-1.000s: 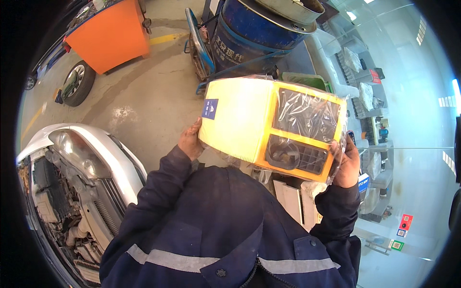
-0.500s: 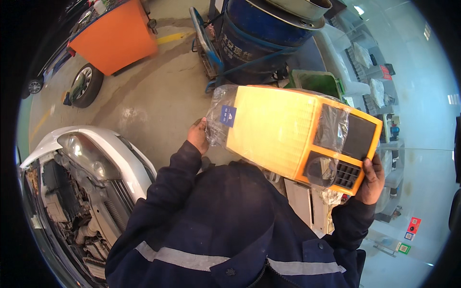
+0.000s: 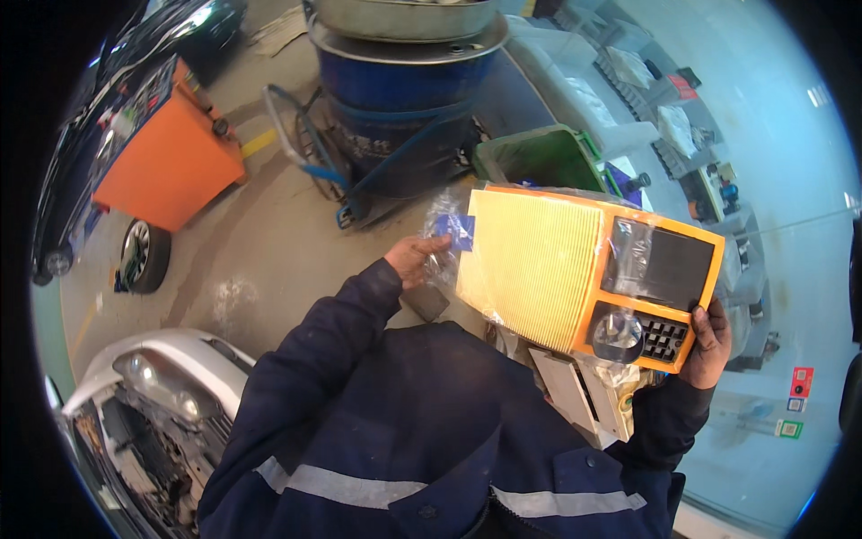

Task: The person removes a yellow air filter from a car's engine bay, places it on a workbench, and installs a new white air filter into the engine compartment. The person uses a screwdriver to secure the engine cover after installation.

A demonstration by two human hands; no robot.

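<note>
An air filter (image 3: 530,265) with yellow pleats and an orange frame lies inside a clear plastic bag (image 3: 440,260). I hold it up in front of my chest. My left hand (image 3: 418,257) pinches the loose, crumpled end of the bag, its thumb at the blue label (image 3: 456,233). My right hand (image 3: 708,346) grips the frame at its far right corner, thumb on the upper face. Beside the pleats, the frame holds a dark flat panel (image 3: 669,265), a round opening and a black grid (image 3: 663,339).
A white car (image 3: 162,355) with its engine bay exposed stands at the lower left. Farther off are a loose wheel (image 3: 144,256), an orange cabinet (image 3: 171,162), a blue drum (image 3: 395,117) on a trolley and a green bin (image 3: 530,162). Shelves (image 3: 673,153) line the right side.
My view has swung, so the car sits lower and the drum farther left. The filter has turned more face-on to me. My left hand has shifted along the bag up to its label.
</note>
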